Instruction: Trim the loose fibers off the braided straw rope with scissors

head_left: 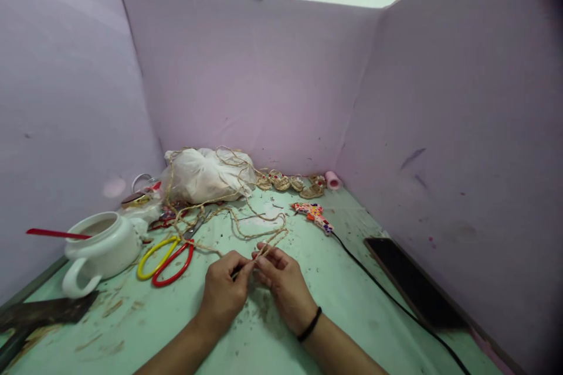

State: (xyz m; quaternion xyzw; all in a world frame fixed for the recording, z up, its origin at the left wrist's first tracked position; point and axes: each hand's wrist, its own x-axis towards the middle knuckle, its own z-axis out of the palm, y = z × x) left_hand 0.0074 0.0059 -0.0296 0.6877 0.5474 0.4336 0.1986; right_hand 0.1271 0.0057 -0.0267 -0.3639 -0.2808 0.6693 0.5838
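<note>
Near the front middle of the table, my left hand [226, 284] pinches a tan jute twine [259, 237] between thumb and fingers. Close against it, my right hand [284, 281] is closed on the same twine, the fingertips of both hands almost touching. A small red bit shows at the right fingertips; what it is I cannot make out. From my hands the twine runs in loose loops over the table and back across a white plastic bag [206, 173]. Scissors [171, 261] with one yellow and one red handle lie left of my left hand, twine crossing their blades.
A white teapot-like pot [118, 249] holding a red stick [53, 234] stands at left, above a dark metal tool [53, 312]. Several braided twine pieces [281, 181] and a pink spool [333, 180] lie at the back. A patterned glue gun [314, 215] trails a black cord [387, 293] beside a dark flat slab [413, 281]. Purple walls [255, 82] enclose three sides.
</note>
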